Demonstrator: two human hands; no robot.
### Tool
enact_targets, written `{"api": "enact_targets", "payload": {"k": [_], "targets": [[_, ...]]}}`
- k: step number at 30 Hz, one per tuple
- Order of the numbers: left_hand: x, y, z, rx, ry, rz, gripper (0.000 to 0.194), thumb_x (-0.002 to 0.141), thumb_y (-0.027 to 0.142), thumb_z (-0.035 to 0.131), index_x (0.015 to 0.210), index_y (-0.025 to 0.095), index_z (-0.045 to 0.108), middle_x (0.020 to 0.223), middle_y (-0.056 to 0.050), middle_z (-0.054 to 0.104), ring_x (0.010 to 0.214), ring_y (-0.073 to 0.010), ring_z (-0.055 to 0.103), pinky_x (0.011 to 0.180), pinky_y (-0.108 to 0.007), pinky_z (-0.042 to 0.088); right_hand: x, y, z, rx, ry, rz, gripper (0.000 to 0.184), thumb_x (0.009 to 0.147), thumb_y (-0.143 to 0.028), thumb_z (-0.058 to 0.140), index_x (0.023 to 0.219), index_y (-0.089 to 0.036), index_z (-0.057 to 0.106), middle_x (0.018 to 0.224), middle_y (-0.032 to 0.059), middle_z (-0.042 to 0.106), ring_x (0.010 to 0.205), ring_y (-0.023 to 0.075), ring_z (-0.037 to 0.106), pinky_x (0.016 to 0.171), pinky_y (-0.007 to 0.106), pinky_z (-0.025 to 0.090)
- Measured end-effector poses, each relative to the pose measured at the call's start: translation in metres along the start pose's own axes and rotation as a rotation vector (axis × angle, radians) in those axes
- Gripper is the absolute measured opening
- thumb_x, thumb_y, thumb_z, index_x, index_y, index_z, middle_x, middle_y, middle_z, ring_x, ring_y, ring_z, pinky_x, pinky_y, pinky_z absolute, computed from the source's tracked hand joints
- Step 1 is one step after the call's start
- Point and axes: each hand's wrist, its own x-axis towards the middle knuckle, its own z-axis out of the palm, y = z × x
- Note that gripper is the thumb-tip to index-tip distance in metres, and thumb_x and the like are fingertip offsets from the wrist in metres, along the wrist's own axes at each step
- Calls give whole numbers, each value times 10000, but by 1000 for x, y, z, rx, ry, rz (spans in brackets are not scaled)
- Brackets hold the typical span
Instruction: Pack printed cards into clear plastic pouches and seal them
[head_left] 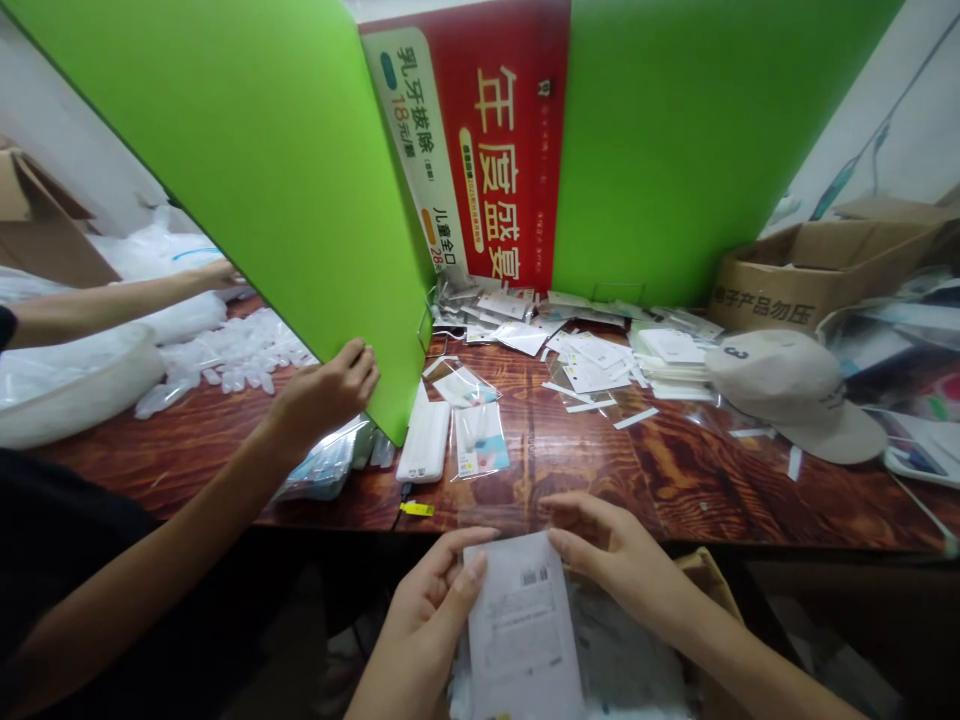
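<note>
A white printed packet (521, 620) with a barcode near its top is held up below the table's front edge. My left hand (439, 610) grips it along the left side, thumb across its face. At its upper right corner is my right hand (611, 545), the thumb tip touching or almost touching it and the fingers apart from the thumb. Beneath the packet lie clear plastic-wrapped items (630, 650), partly covered by it and my right forearm. A card in a clear sleeve (480, 440) lies on the table just beyond my hands.
A green partition (660, 150) with a red poster (517, 130) stands behind scattered white cards (592, 360). A cap (795, 385) and a cardboard box (810, 265) are on the right. A white power bank (425, 440) lies left of centre. A co-worker's hand (330, 385) touches the left panel.
</note>
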Motion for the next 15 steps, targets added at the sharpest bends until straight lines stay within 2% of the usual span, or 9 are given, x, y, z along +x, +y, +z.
{"api": "enact_targets", "payload": {"k": [3,7,10,13,15], "targets": [[-5,0,6,-61,50,-16,493,702,427,844,1106,224,648,777,-27,774,674,-195,722,639,-275,571,3,-4,1,147,-80,51,306,795,-460,733,930,-185,725,837,28,696,736,159,641,690,296,511],[-10,-1,12,-152,165,-29,400,632,372,873,957,204,711,709,-15,752,624,-170,684,587,-235,528,2,-4,-2,318,-50,78,198,700,-354,793,820,-201,753,753,-2,677,670,132,596,647,265,470],[-9,-5,10,-193,167,-31,295,589,342,876,792,189,726,656,-3,714,572,-145,630,538,-212,484,0,-3,-4,357,-39,85,70,662,-238,745,714,-192,750,659,-17,637,594,106,528,572,227,393],[-8,-6,10,-189,152,-27,237,593,333,849,724,188,713,639,0,686,562,-145,604,523,-213,457,-2,-2,-6,372,-33,87,75,655,-209,682,691,-188,745,592,-33,586,539,88,457,530,215,322],[-9,-3,12,-176,157,-29,193,620,308,825,717,189,708,642,3,675,574,-144,600,532,-213,450,-4,-2,-8,380,-42,89,101,652,-211,656,692,-185,746,583,-30,580,536,91,456,532,220,320]]}}
